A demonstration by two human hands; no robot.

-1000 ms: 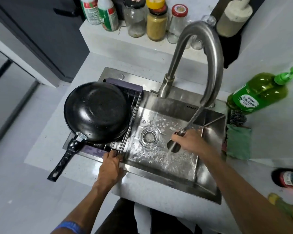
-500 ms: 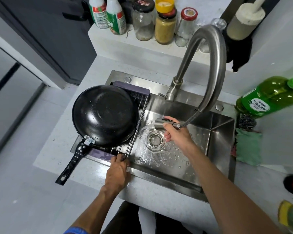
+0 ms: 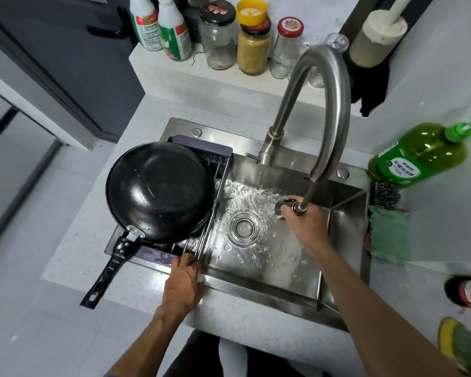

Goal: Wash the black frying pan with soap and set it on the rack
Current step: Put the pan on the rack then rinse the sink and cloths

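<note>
Since the earlier frames the right hand (image 3: 301, 223) has carried the pull-out spray head (image 3: 284, 206) from near the drain back toward the centre-right of the sink (image 3: 346, 240), its water now fanning left across the basin, while the black frying pan (image 3: 161, 191) has not shifted. It lies bottom-up on the rack (image 3: 210, 156) over the left end of the sink, centre-left of the frame, so by my reading it is already washed and set down. Its long axis runs from the bowl down to the lower left, where the handle (image 3: 108, 270) juts out over the table (image 3: 120, 289). The left hand (image 3: 182, 281) is much the nearer, just right of the handle, its fingers curled on the rack's near rods at the lower edge. The right hand is clasped around the spray head, well apart from the pan across the drain (image 3: 244, 227). The green soap bottle (image 3: 419, 156) lies at far right.
</note>
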